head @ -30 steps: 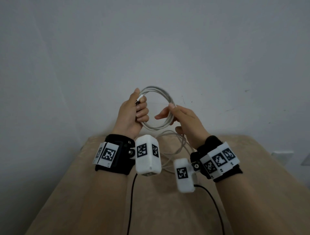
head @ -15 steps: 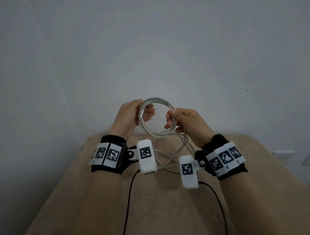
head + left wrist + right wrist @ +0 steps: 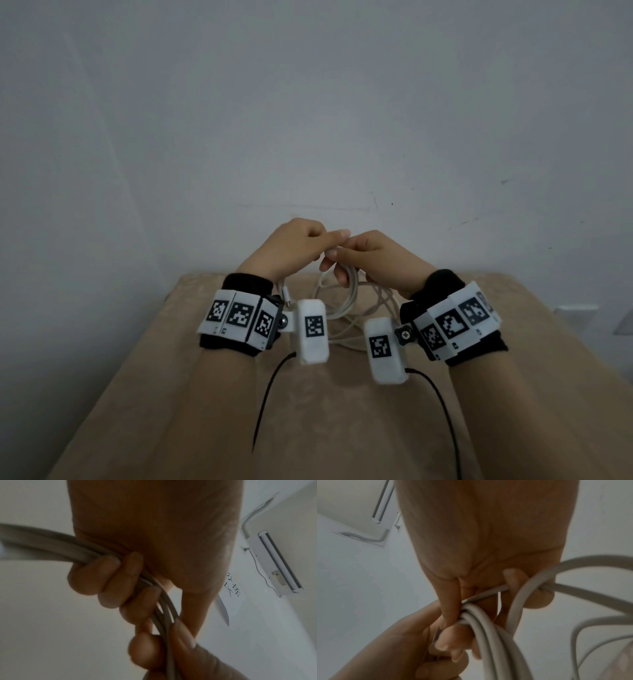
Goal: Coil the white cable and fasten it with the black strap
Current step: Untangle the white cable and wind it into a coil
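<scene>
Mid-coil: several loops of white cable [image 3: 346, 291] gathered above the tan counter [image 3: 513, 342], bunched where both hands meet; loose remainder trailing down onto the counter behind the wrists, one plug end dangling by the left wrist

Left hand [image 3: 291, 250] clenched round the bundle, fingers [image 3: 96, 577] curled over the strands; right hand [image 3: 373, 260] pinching the same bundle, one finger [image 3: 513, 580] hooked over the next strand

Black strap not visible in any view

- Keep left grip firm on the crossing point, so loops stay stacked
- Feed slack with right, same loop size each turn, no twist
- Lay each new strand beside the last, not across
- Likely risk: trailing tangle snagging; shake it free first
</scene>
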